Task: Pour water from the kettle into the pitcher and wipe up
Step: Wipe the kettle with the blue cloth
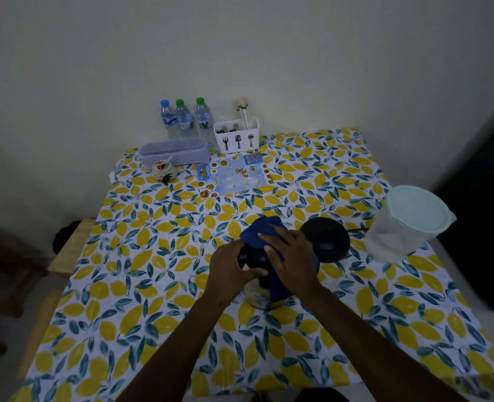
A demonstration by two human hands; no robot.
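Two hands meet at the centre of the frame. The right hand (290, 258) has its fingers spread flat and closed down on a blue cloth (261, 230), pressing it against the top and side of the kettle (257, 266). The left hand (231, 265) curls round the kettle's dark handle and lid on the other side, thumb wrapped across, steadying it.

The kettle stands off its black base (326, 239), which lies just beside it toward the right. Its lower body looks like clear glass, so it is probably fragile, slippery where wet and weighty if water remains; the handle is the safest place to hold it. The cloth is soft and limp and bunches under the palm.

Further out, at the right edge of the lemon-print tablecloth (141, 285), the translucent pitcher (399, 230) stands lidded, well apart from the hands.
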